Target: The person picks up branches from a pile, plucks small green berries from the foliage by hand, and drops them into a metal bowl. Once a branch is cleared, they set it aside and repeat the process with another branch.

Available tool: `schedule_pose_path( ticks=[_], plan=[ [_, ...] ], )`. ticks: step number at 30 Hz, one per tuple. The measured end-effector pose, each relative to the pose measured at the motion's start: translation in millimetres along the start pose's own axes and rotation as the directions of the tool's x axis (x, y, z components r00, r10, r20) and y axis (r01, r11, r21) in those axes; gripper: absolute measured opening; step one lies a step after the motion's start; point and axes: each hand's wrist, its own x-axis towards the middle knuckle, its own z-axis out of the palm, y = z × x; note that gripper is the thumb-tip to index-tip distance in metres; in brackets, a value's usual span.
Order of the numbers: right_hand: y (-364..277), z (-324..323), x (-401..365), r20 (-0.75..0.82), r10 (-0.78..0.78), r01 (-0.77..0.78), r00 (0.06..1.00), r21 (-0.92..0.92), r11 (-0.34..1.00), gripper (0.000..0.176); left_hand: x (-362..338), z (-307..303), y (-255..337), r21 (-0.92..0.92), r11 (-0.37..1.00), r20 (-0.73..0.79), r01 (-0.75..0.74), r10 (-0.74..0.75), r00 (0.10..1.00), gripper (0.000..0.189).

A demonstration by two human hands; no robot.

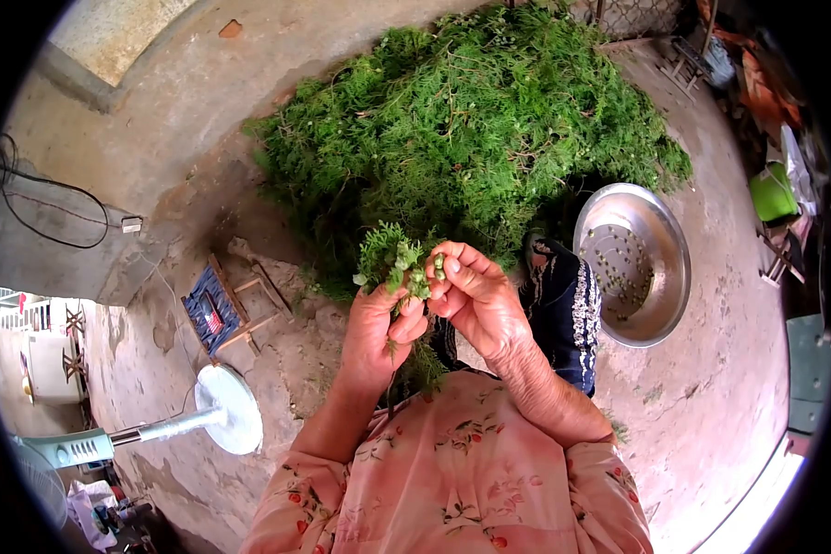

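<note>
My left hand point(380, 325) is closed around a small green sprig point(390, 258) with feathery leaves and pale green cones. Right beside it, my right hand point(478, 300) pinches a small green cone point(439, 268) between thumb and fingers. Both hands are close together above my lap. In front of them lies a big heap of cut evergreen branches point(489, 120). To the right stands a wide metal basin point(679, 268) with many small green cones point(623, 268) scattered over its bottom.
A small folding stool point(214, 309) with a woven seat stands at the left. Near it is a standing fan's round base point(235, 411). A cable point(55, 198) hangs at the far left. A green container point(772, 192) and piled items sit along the right side.
</note>
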Motion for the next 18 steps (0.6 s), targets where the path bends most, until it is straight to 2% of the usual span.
schedule_pose_path(
  ticks=[4, 7, 10, 11, 12, 15, 16, 18],
  plan=[
    [-1, 2, -4, 0.056, 0.035, -0.034, 0.998, -0.009, 0.999, 0.022, 0, 0, 3, 0.013, 1.0, -0.039, -0.018, 0.019, 0.999, 0.019],
    [7, 0, -4, 0.119, -0.103, 0.138, 0.988, -0.34, 0.93, 0.023, 1, 5, 1, 0.04, 0.997, -0.111, -0.058, 0.062, 0.992, 0.019],
    [13, -3, -3, 0.132, -0.167, 0.205, 0.977, -0.369, 0.907, 0.018, 2, 5, 0, 0.063, 0.998, -0.158, -0.02, 0.03, 0.987, 0.019],
    [9, 1, -3, 0.062, -0.152, 0.164, 0.986, -0.374, 0.913, 0.016, 3, 4, 0, 0.063, 0.998, -0.159, -0.02, 0.03, 0.987, 0.019],
    [9, 0, -3, 0.061, -0.151, 0.163, 0.987, -0.374, 0.913, 0.016, 4, 2, 0, 0.016, 1.0, -0.11, -0.012, 0.014, 0.994, 0.015],
    [6, -5, -4, 0.045, 0.025, -0.019, 0.999, -0.11, 0.994, 0.017, 3, -2, 2, -0.063, 0.998, -0.039, 0.031, -0.033, 0.999, 0.012],
    [5, -7, -3, 0.045, 0.026, -0.021, 0.999, -0.11, 0.994, 0.017, 3, -2, 2, -0.095, 0.993, -0.014, 0.065, -0.067, 0.998, 0.012],
    [5, -9, -2, 0.065, 0.042, -0.045, 0.997, 0.049, 0.998, 0.017, 4, 0, 1, -0.071, 0.997, -0.015, 0.017, -0.019, 1.0, 0.012]
  ],
)
